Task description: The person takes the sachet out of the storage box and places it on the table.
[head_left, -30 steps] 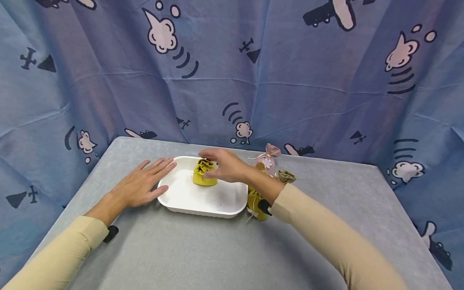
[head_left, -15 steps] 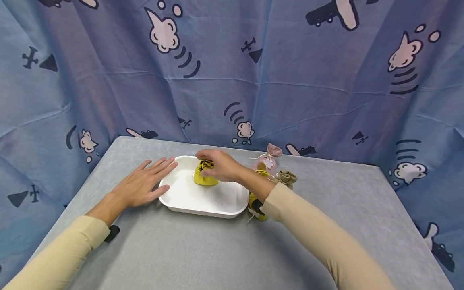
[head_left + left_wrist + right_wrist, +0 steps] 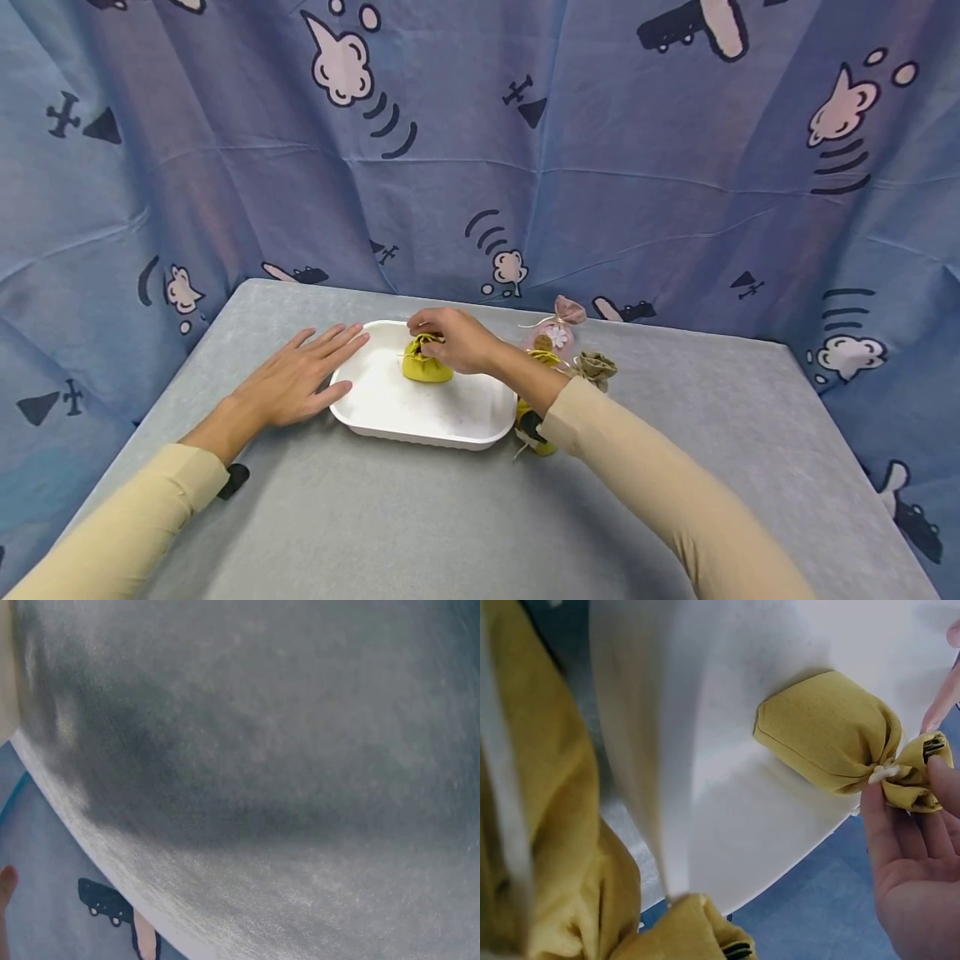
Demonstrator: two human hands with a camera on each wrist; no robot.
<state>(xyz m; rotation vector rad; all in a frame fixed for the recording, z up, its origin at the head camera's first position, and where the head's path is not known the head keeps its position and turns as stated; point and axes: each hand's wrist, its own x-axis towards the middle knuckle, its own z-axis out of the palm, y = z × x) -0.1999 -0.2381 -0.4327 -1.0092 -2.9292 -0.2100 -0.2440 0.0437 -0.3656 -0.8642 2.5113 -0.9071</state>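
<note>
A small yellow drawstring pouch (image 3: 426, 371) sits in the far middle of a white tray (image 3: 420, 421). My right hand (image 3: 461, 340) pinches the pouch's gathered top. In the right wrist view, fingers and thumb hold the ruffled end above the white tie, and the full yellow body (image 3: 825, 731) lies against the tray's white surface. My left hand (image 3: 296, 379) is spread flat, its fingers over the tray's left rim and its thumb along the near side. The left wrist view shows mostly grey tabletop (image 3: 285, 750) in shadow.
Right of the tray, partly behind my right forearm, stands another yellow pouch (image 3: 542, 448). Behind it are a pink pouch (image 3: 557, 337) with a white flower and a brown pouch (image 3: 596, 368). A blue patterned curtain (image 3: 420, 192) hangs along the table's back edge.
My right hand's fingers have drawn together on the yellow pouch's top, and the wrist has shifted slightly left. The left hand keeps its place on the tray rim.
</note>
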